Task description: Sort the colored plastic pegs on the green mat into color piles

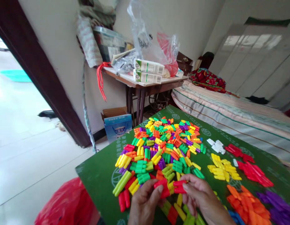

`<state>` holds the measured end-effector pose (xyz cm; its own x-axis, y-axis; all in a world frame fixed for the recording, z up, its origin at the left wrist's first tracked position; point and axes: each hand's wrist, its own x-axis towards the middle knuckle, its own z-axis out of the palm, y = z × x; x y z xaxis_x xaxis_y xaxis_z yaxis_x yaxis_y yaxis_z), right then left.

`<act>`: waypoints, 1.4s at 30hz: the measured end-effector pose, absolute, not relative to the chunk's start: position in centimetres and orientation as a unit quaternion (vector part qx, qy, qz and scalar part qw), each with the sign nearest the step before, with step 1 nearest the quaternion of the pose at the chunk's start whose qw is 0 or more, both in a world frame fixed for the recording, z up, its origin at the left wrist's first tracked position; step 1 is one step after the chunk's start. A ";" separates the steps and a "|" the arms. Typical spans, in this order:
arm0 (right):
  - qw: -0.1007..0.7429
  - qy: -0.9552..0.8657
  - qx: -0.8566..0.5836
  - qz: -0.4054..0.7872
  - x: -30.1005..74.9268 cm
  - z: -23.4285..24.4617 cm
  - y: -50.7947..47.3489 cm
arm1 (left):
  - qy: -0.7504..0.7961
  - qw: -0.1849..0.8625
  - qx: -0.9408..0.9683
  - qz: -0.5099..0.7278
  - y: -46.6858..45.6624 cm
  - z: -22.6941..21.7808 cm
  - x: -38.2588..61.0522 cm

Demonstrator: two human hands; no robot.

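Both hands meet at the near edge of a green table [98,175]. My left hand [145,201] pinches a red plastic tube piece [162,187] between thumb and fingers. Beside it, my right hand [201,197] grips another red tube piece [179,187], and the two pieces sit end to end, almost touching. Just beyond the hands lies a big mixed heap of coloured tube pieces [162,147]. To the right are sorted piles: white [216,146], yellow [222,170], red [250,167], orange [245,201] and purple [277,206].
A red plastic bag [67,203] sits by the table's near left corner. Behind stand a side table [145,86] with boxes and plastic bags, a blue cardboard box [117,125] on the floor, a dark door frame [42,72] and a bed [234,109] at right.
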<state>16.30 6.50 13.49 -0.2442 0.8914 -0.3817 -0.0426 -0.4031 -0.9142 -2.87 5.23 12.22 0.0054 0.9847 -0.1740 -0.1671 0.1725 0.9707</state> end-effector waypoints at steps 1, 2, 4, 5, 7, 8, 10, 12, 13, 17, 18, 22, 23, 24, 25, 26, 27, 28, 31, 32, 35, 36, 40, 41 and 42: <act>0.347 -0.422 -0.515 0.661 16.4 13.4 6.6 | 0.511 0.554 0.434 0.494 5.3 12.1 -3.1; 0.339 -0.428 -0.523 0.654 16.4 13.3 6.8 | 0.519 0.521 0.470 0.489 5.3 12.0 -3.3; 0.325 -0.450 -0.538 0.634 16.1 13.4 7.2 | 0.519 0.427 0.559 0.486 5.3 11.9 -3.5; 0.322 -0.464 -0.544 0.621 15.9 13.4 7.4 | 0.510 0.378 0.601 0.487 5.2 11.9 -3.5; 0.328 -0.489 -0.557 0.585 15.4 13.6 8.0 | 0.486 0.304 0.660 0.486 5.2 11.9 -3.4; 0.332 -0.497 -0.565 0.568 15.2 13.6 8.3 | 0.479 0.283 0.677 0.482 5.2 11.8 -3.4; 0.339 -0.509 -0.581 0.537 15.0 13.6 9.0 | 0.483 0.255 0.697 0.465 5.2 11.5 -3.5; 0.343 -0.520 -0.594 0.509 14.9 13.6 9.6 | 0.492 0.230 0.711 0.447 5.2 10.9 -3.7; 0.342 -0.525 -0.598 0.500 14.9 13.5 9.8 | 0.492 0.220 0.720 0.438 5.1 10.6 -3.8; 0.336 -0.541 -0.607 0.476 14.9 13.4 10.5 | 0.484 0.201 0.735 0.430 4.4 9.2 -3.8; 0.337 -0.546 -0.609 0.466 14.9 13.4 10.7 | 0.488 0.199 0.730 0.435 4.2 9.0 -3.7; 0.360 -0.572 -0.622 0.395 15.0 13.4 10.8 | 0.475 0.171 0.731 0.460 3.3 8.9 -4.2; 0.365 -0.586 -0.622 0.369 14.9 13.4 10.9 | 0.458 0.157 0.742 0.463 3.1 8.9 -4.5; 0.367 -0.605 -0.620 0.338 14.8 13.5 10.9 | 0.441 0.138 0.752 0.470 3.0 9.0 -5.0; 0.368 -0.630 -0.615 0.300 14.6 13.6 11.0 | 0.426 0.114 0.758 0.480 2.8 9.1 -5.4; 0.367 -0.659 -0.603 0.259 14.4 13.7 11.1 | 0.417 0.087 0.762 0.489 2.6 9.1 -6.0; 0.364 -0.691 -0.586 0.217 13.9 14.0 11.2 | 0.417 0.061 0.761 0.494 2.4 9.2 -6.5; 0.356 -0.725 -0.562 0.178 13.4 14.3 11.4 | 0.427 0.039 0.756 0.495 2.2 9.2 -7.0; 0.301 -0.825 -0.470 0.094 11.1 15.3 12.5 | 0.480 0.000 0.738 0.473 1.8 9.5 -8.4; 0.272 -0.850 -0.444 0.077 10.3 15.5 13.0 | 0.488 -0.014 0.738 0.466 1.7 9.7 -8.8; 0.183 -0.893 -0.408 0.056 8.4 15.9 14.3 | 0.496 -0.053 0.749 0.436 1.9 10.2 -10.1; 0.157 -0.898 -0.407 0.057 8.1 15.7 14.7 | 0.502 -0.065 0.749 0.426 2.1 10.3 -10.5; 0.114 -0.899 -0.419 0.060 8.9 14.6 15.4 | 0.551 -0.094 0.726 0.399 2.4 9.9 -11.8; 0.117 -0.896 -0.426 0.055 9.4 14.3 15.5 | 0.561 -0.097 0.720 0.396 2.5 9.7 -12.0; 0.121 -0.892 -0.432 0.048 9.9 14.1 15.5 | 0.569 -0.098 0.716 0.393 2.6 9.4 -12.2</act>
